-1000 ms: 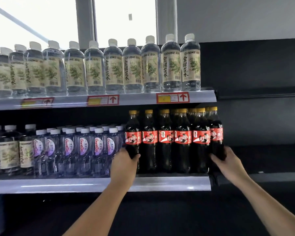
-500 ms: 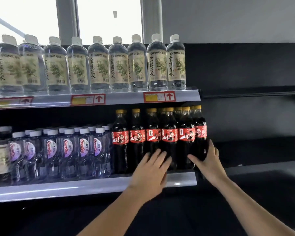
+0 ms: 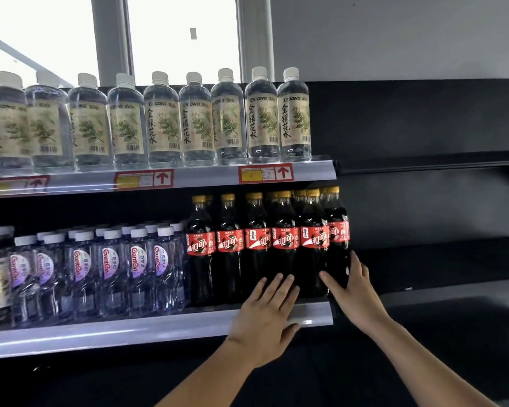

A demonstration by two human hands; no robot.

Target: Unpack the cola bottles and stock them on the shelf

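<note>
Grey metal shelving (image 3: 159,330) stands against a dark back panel, with a bright window above. Dark cola bottles with yellow caps and red labels (image 3: 284,245) stand upright in rows at the right end of the lower shelf, beside small clear water bottles with white caps (image 3: 109,271). Along the upper shelf (image 3: 206,179) stand taller clear bottles with beige leaf labels (image 3: 162,121). At the lower shelf's front edge, the left hand (image 3: 265,315) lays straight, spread fingers (image 3: 276,286) against the front cola bottles. The right hand (image 3: 351,292) wraps the bottle at the right end of the row, thumb across its front.
</note>
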